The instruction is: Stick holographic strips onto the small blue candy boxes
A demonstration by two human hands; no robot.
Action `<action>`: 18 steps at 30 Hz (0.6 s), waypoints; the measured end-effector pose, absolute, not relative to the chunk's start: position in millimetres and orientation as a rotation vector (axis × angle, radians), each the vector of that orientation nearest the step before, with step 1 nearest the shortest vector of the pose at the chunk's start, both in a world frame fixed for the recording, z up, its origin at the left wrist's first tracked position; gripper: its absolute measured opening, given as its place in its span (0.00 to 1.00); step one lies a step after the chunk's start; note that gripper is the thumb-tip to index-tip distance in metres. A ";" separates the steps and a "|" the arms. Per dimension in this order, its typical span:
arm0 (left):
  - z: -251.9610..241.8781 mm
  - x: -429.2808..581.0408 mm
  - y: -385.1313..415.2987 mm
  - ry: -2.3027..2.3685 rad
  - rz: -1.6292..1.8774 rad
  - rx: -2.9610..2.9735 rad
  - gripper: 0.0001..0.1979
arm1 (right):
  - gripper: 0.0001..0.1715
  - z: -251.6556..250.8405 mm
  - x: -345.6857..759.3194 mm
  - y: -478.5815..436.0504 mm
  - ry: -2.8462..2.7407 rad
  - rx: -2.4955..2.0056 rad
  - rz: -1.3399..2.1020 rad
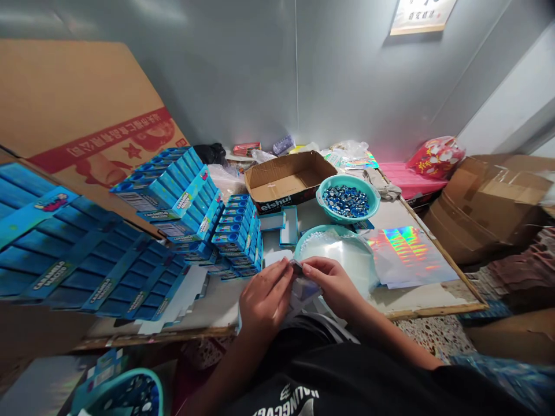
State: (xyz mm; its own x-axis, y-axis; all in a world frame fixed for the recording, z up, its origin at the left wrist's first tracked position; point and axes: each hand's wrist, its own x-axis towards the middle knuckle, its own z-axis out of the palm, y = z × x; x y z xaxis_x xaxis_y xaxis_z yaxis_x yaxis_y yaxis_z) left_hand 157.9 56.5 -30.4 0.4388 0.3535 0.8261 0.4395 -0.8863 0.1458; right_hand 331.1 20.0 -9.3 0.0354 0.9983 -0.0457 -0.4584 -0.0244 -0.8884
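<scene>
My left hand (265, 297) and my right hand (332, 286) meet at the near edge of the table, fingers pinched together on a small clear plastic sleeve (303, 289) with a dark little piece at its top. Right behind them stands a teal basin (303, 242) covered by clear film, with pale small items inside. Farther back is a teal bowl (347, 199) full of blue and silver caps. Stacks of blue cartons (240, 234) rise to the left of my hands.
Flat blue carton blanks (99, 271) fan out at the left. An open cardboard box (288, 179) sits at the back, holographic sheets (405, 254) lie at the right, brown boxes (481, 202) stand off the table's right edge, and another teal basket (125, 396) is low left.
</scene>
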 end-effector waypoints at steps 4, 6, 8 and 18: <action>-27.9 164.2 56.0 -0.858 -1.475 -2.715 0.20 | 0.18 -14.2 328.4 18.3 -0.570 -0.855 1.501; -27.6 166.1 54.8 -0.887 -1.511 -2.713 0.16 | 0.19 -16.3 329.2 17.0 -0.521 -0.868 1.518; -28.4 167.1 54.0 -0.801 -1.487 -2.759 0.14 | 0.20 -17.9 330.9 16.2 -0.499 -0.868 1.531; -34.7 163.1 44.0 -0.687 -2.171 -2.844 0.08 | 0.25 -48.7 346.8 33.6 -0.342 -0.983 1.401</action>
State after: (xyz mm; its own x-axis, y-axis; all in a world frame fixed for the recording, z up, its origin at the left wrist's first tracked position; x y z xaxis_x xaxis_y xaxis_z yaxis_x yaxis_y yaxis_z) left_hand 163.1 44.0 -34.7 0.2672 0.5628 0.7822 -0.0103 -0.8100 0.5863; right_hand 346.8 33.6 -48.7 0.1984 0.9202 -0.3375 -0.6608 -0.1288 -0.7394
